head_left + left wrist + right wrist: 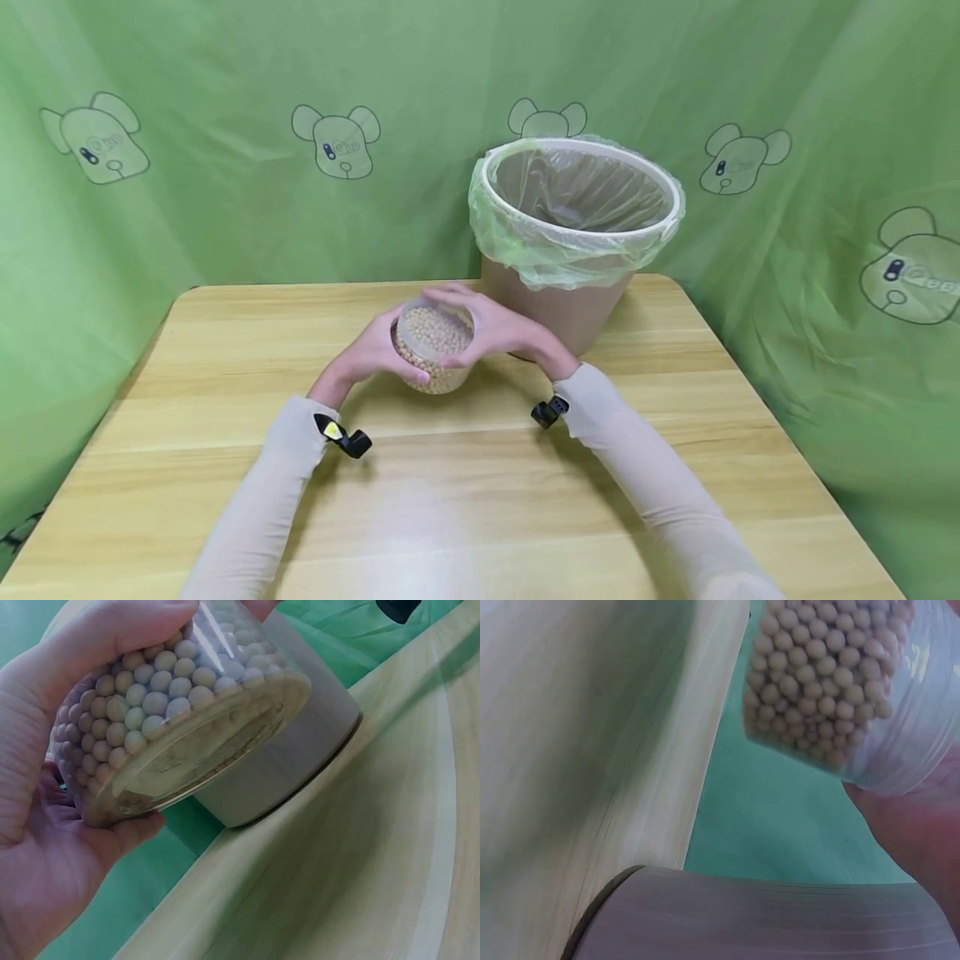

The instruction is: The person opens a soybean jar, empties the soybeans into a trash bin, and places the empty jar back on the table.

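Both hands hold a clear plastic jar packed with small beige balls, at the far middle of the table. Fingers and thumb of the left hand wrap its lower side. The right hand curls round the upper end, thumb on the near side. In the left wrist view the jar's clear base shows, raised off the table and tilted. From the right wrist, the balls fill the lower part of the jar, while the ridged clear part by the right hand has none.
A beige bin stands at the table's back right, just beyond the right hand. A pale green bag lines it, held by a white ring. Green curtains surround the wooden table.
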### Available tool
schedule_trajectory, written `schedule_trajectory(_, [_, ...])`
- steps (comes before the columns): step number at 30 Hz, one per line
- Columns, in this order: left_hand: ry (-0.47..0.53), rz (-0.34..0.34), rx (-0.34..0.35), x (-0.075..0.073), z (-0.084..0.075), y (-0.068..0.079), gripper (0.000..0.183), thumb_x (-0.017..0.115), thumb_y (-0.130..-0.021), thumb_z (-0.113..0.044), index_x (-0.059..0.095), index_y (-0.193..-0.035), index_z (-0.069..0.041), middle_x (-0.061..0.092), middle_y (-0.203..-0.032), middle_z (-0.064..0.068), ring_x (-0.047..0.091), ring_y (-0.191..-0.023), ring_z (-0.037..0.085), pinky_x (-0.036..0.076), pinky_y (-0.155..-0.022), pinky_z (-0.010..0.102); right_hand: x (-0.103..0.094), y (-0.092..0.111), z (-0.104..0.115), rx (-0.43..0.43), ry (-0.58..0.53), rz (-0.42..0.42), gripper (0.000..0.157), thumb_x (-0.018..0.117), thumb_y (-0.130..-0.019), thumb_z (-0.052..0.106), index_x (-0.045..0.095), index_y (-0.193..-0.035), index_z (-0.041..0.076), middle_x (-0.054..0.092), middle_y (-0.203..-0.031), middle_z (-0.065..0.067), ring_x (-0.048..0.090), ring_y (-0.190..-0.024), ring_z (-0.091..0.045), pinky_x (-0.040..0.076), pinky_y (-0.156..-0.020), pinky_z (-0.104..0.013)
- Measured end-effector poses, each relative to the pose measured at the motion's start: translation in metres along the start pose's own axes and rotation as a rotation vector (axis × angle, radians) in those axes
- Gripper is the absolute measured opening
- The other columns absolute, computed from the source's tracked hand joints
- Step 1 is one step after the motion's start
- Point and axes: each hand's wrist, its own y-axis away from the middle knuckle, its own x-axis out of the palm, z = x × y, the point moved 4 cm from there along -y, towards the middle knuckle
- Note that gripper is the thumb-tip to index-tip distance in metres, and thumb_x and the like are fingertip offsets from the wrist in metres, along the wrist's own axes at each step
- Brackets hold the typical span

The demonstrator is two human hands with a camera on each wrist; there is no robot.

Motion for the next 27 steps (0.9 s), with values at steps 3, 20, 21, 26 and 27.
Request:
schedule_trajectory(3, [0.016,0.011,-0.01,0.0,0.0,0.001,0.114,0.094,-0.058,0.0,0.036,-0.156,-0.011,0.053,-0.145,0.016,0.056,-0.127,0.03,0.05,-0.112,0.042,-0.001,0.0,0.001,-0.012,-0.014,0.012,0.108,0.092,-0.067,0.029,0.036,-0.158,0.01,0.032,-0.164,-0.01,0.035,-0.147,-0.026,0.033,-0.124,-0.052])
schedule_trajectory(20, [-0.017,-0.091,-0.028,-0.008,0.001,0.005,0.113,0.095,-0.056,-0.003,0.041,-0.154,-0.019,0.057,-0.14,0.01,0.057,-0.125,0.029,0.051,-0.11,0.044,-0.011,-0.002,0.007,0.02,-0.026,-0.032,0.107,0.092,-0.069,0.029,0.035,-0.159,0.011,0.039,-0.157,-0.01,0.041,-0.142,-0.027,0.037,-0.121,-0.053])
schedule_trajectory(21, [-0.023,-0.104,-0.032,-0.009,0.001,0.005,0.113,0.095,-0.057,-0.003,0.041,-0.154,-0.019,0.057,-0.14,0.01,0.057,-0.125,0.028,0.051,-0.11,0.044,-0.011,-0.002,0.008,0.021,-0.026,-0.035,0.107,0.092,-0.069,0.029,0.035,-0.159,0.011,0.038,-0.157,-0.01,0.041,-0.143,-0.028,0.037,-0.121,-0.052])
schedule_trajectory(26, [-0.027,-0.171,-0.043,-0.015,0.002,0.007,0.108,0.094,-0.058,-0.002,0.043,-0.152,-0.014,0.057,-0.141,0.013,0.058,-0.124,0.03,0.051,-0.11,0.045,-0.014,0.0,0.012,0.021,-0.018,-0.059,0.11,0.093,-0.069,0.028,0.034,-0.159,0.01,0.037,-0.158,-0.011,0.04,-0.144,-0.029,0.036,-0.122,-0.05])
schedule_trajectory(27, [-0.026,-0.182,-0.042,-0.016,0.002,0.007,0.107,0.094,-0.059,-0.002,0.043,-0.152,-0.014,0.056,-0.141,0.013,0.057,-0.125,0.03,0.05,-0.111,0.045,-0.014,0.002,0.013,0.026,-0.016,-0.068,0.11,0.094,-0.069,0.028,0.034,-0.159,0.011,0.037,-0.158,-0.01,0.039,-0.144,-0.028,0.035,-0.123,-0.05])
